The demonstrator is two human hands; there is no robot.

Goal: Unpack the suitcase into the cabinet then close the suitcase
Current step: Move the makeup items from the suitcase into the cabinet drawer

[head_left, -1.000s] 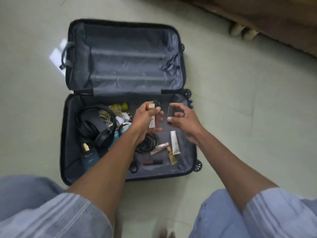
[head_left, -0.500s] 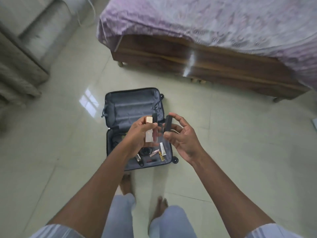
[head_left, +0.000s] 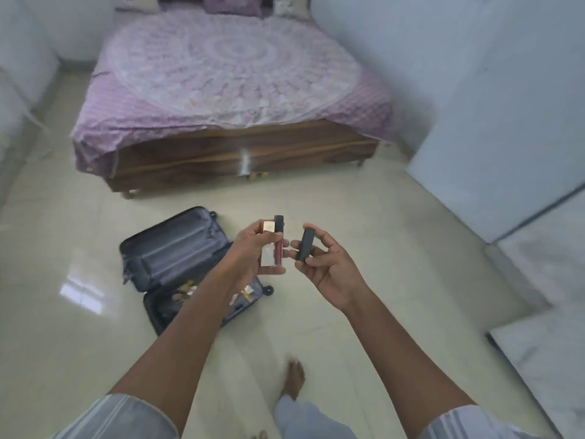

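OK, standing up, both hands out in front of me at about the same height. My left hand (head_left: 253, 251) is wrapped around two slim cosmetic tubes held upright side by side: a pale one with a rose-gold cap (head_left: 267, 245) and a dark red lip gloss with a black cap (head_left: 278, 245). Thumb is pressed across their fronts, fingers curled behind them. My right hand (head_left: 329, 267) pinches a small black case (head_left: 304, 245), tilted a bit, between the thumb at its lower end and the fingertips along its right edge; palm faces up and left. The two hands are near each other but not touching.

The suitcase (head_left: 177, 248) lies open on the cream tile floor (head_left: 380, 280), below and left of my hands, lid flat toward the bed. The lid half shows only grey lining. The lower half holds small items, partly hidden by my left forearm and too blurred to name. One black wheel sticks out at its right edge.

The bed (head_left: 228, 74) with a purple patterned cover and a wooden frame stands beyond the suitcase. White cabinet panels (head_left: 506, 122) run along the right. My bare foot (head_left: 292, 380) is on the floor below.
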